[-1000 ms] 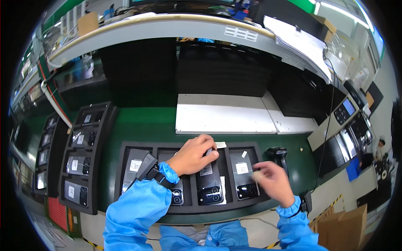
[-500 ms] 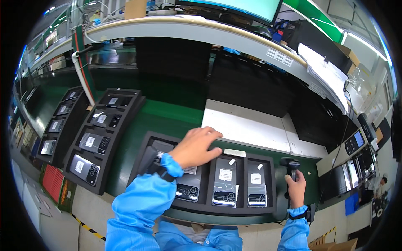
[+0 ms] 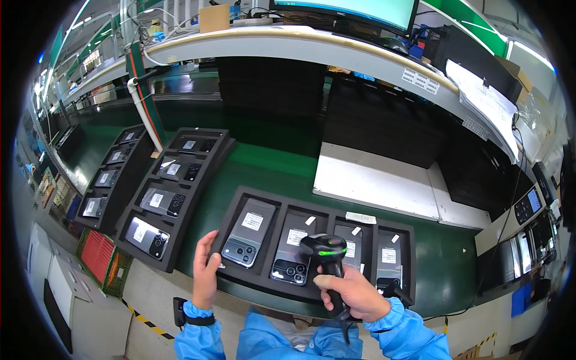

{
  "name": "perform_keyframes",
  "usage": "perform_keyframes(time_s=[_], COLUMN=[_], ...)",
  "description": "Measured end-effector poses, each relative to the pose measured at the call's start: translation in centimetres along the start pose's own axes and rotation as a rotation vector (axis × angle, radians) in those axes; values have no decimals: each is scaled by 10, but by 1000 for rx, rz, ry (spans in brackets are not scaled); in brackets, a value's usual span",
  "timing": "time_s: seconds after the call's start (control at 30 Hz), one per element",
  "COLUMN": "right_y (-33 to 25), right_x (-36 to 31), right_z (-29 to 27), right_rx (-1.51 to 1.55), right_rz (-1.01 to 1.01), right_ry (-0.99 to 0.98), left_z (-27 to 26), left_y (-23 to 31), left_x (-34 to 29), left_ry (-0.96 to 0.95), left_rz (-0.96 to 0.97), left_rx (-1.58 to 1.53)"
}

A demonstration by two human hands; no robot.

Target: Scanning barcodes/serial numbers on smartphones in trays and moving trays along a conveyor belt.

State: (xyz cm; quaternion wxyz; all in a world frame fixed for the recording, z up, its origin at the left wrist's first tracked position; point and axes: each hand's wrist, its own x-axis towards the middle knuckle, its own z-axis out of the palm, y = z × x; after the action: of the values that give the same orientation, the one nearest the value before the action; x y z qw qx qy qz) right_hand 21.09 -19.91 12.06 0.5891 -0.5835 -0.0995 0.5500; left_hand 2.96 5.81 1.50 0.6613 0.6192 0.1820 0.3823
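My right hand [image 3: 360, 292] grips a black handheld barcode scanner [image 3: 330, 268] with a lit green light, held over the middle of a black foam tray [image 3: 282, 206]. Four slots would be too many to number, so several smartphones lie there, labelled and back up, among them the leftmost phone [image 3: 249, 233] and a second phone [image 3: 292, 246] beside the scanner head. A third phone [image 3: 354, 239] is partly covered by the scanner and hand. At the right end sits another phone [image 3: 389, 257]. My left hand [image 3: 206, 271], fingers apart and holding nothing, is at the tray's left edge.
Two more foam trays of phones stand on the left, a nearer tray [image 3: 170, 207] and a farther tray [image 3: 111, 180]. A white board [image 3: 375, 183] lies behind my tray. Overhead runs a shelf [image 3: 288, 39] with a monitor [image 3: 354, 11]. A red crate [image 3: 99, 258] stands at lower left.
The scanner in my right hand has moved left from beside the tray to above it, and its green light shows. My left hand has drawn back to the tray's left edge.
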Motion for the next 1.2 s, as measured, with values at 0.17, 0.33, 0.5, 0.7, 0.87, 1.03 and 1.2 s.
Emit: perform_keyframes(time_s=[0.17, 0.33, 0.5, 0.7, 0.87, 1.03, 1.2], right_y=[8, 7, 19, 50, 67, 55, 48], right_x=[-9, -49, -98, -119, -103, -86, -82], right_z=[3, -40, -134, -249, -293, -303, -298], right_rx=[77, 73, -98, -331, -426, -619, -738], right_rz=[16, -130, -465, -428, -304, -296, -215], right_ry=[-9, 150, 657, 1250, 1396, 1477, 1503], left_z=[7, 23, 41, 76, 93, 82, 71], left_y=[8, 19, 20, 9, 4, -1, 29], left_x=[-5, -11, -30, -39, -47, -39, -12], left_ry=[26, 30, -247, -314, -234, -287, -409], left_rz=[-26, -98, -167, 33, 36, 135, 53], left_rx=[31, 76, 36, 547, 609, 729, 631])
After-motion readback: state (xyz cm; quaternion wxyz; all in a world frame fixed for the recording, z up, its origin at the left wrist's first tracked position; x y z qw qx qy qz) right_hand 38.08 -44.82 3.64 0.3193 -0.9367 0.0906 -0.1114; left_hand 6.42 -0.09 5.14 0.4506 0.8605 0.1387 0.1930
